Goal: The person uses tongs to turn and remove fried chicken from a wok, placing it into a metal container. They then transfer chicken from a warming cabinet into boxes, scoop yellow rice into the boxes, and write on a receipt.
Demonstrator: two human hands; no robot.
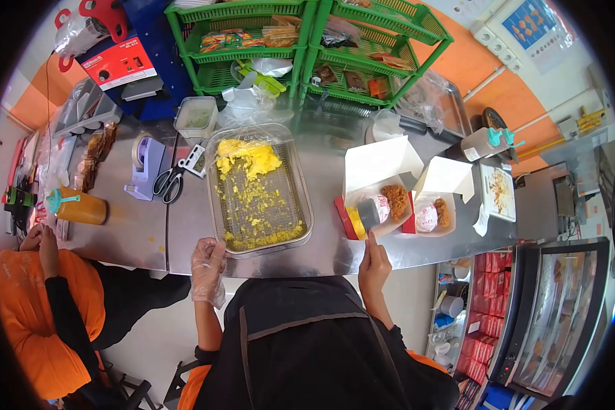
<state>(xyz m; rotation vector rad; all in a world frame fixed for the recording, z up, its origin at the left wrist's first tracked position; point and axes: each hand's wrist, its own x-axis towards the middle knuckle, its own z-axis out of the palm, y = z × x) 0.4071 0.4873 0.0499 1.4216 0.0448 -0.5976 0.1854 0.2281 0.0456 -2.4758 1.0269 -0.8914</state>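
My left hand, in a clear plastic glove, is closed at the near left corner of a metal tray; whether it grips the rim or something small is hidden. Scrambled egg is heaped at the tray's far end, with crumbs spread below. My bare right hand is closed in a pinch at the near edge of an open food box. That box holds a yellow piece, a dark flat piece, a wrapped item and fried chicken. A second open box beside it holds a wrapped item and chicken.
Scissors, a tape dispenser and an orange sauce bottle lie left of the tray. Green racks stand behind. Another person is at the left. A white board with crumbs is at the right.
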